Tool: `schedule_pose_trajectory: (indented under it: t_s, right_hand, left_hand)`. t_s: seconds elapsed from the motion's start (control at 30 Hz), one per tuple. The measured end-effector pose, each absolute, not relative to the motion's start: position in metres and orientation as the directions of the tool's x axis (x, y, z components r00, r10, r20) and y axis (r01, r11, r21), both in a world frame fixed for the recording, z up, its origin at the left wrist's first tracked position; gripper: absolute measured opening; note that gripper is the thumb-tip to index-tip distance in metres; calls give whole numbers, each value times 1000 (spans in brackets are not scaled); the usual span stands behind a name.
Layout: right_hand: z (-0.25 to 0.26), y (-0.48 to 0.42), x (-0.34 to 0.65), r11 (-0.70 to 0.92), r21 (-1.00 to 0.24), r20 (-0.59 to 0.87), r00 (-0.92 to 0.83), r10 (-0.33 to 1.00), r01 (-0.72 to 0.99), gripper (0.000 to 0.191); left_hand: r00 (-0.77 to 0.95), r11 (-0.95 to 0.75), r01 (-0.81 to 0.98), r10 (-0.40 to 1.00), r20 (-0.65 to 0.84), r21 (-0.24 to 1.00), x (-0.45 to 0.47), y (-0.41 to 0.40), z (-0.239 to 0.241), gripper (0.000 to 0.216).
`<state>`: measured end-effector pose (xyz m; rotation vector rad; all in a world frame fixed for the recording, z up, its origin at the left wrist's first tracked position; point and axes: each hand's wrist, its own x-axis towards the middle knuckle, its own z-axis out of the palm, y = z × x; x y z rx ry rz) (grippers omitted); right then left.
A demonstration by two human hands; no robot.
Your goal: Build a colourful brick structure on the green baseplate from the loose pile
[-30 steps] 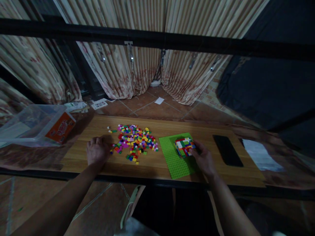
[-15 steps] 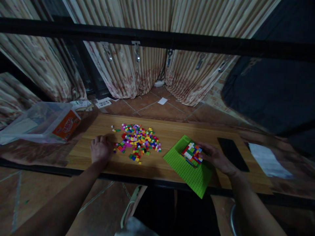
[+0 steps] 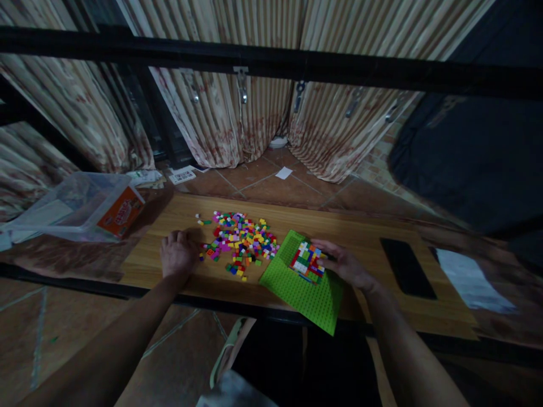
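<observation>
My left hand [image 3: 176,252] rests on the wooden table with its fingers curled in. Its palm side is hidden, so anything inside it cannot be seen. Just to its right spreads a loose pile of small coloured building bricks [image 3: 244,237]. My right hand [image 3: 344,263] grips the right side of a block of joined bricks [image 3: 306,262], multicoloured with white and green on top. That block sits on a bright green studded baseplate [image 3: 297,297], which looks bent or tilted, its near corner sticking out past the table's front edge.
A black phone-like slab [image 3: 407,268] lies on the table's right part, and a white paper sheet [image 3: 474,280] is beyond it. Left of the table stands a clear plastic bin [image 3: 76,209] with an orange label. A dark horizontal bar [image 3: 271,61] crosses before the curtains.
My right hand has moved left, and the baseplate with the brick block has shifted left with it, closer to the loose pile. My left hand stays in place; the view has shifted slightly.
</observation>
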<state>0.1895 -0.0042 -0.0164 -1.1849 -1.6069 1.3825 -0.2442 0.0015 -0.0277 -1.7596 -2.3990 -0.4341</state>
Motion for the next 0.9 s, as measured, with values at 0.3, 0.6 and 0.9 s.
schedule_pose_trajectory:
  t_s: [0.3, 0.6, 0.9]
  right_hand:
    - [-13, 5, 169, 7, -981, -60, -340, 939, 191, 55]
    - [6, -9, 153, 219, -833, 124, -214, 969, 509, 35]
    - [12, -48, 30, 414, -476, 165, -383, 909, 776, 21]
  left_hand:
    - [-321, 292, 946, 901, 292, 139, -246, 2, -32, 37]
    - [-320, 283, 946, 897, 305, 159, -245, 1, -34, 36]
    - [-334, 285, 939, 894, 301, 196, -242, -1, -31, 37]
